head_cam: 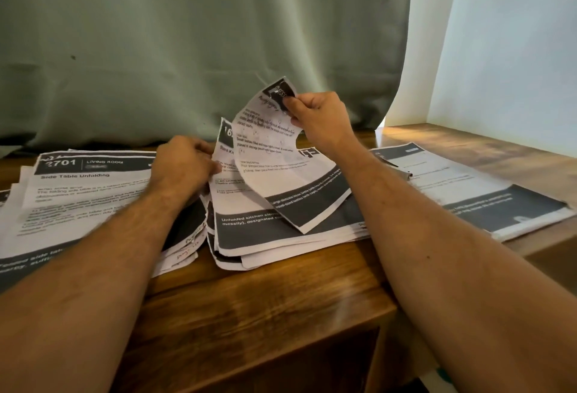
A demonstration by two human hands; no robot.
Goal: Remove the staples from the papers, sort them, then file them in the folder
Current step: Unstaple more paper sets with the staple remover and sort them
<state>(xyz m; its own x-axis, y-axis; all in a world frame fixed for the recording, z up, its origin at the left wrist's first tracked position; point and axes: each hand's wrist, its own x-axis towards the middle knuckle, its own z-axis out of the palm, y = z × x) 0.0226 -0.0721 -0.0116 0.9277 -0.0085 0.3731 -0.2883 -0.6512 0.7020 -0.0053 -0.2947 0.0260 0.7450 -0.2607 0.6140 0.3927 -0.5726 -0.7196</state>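
Observation:
My right hand (321,119) pinches the top corner of a printed sheet (274,161) and lifts it, curled, off the middle stack of papers (271,230). My left hand (184,163) grips the left edge of the sheet beneath it on that same stack. A second pile, topped by a page headed "Side Table Unfolding" (84,186), lies to the left under my left forearm. A third stack (474,189) lies on the right side of the wooden table (265,299). No folder is in view.
A small dark and silver tool (402,172) rests on the right stack, what it is I cannot tell. A green curtain (187,49) hangs behind the table, and a white wall (505,49) stands at the right. The table's front edge is close to me.

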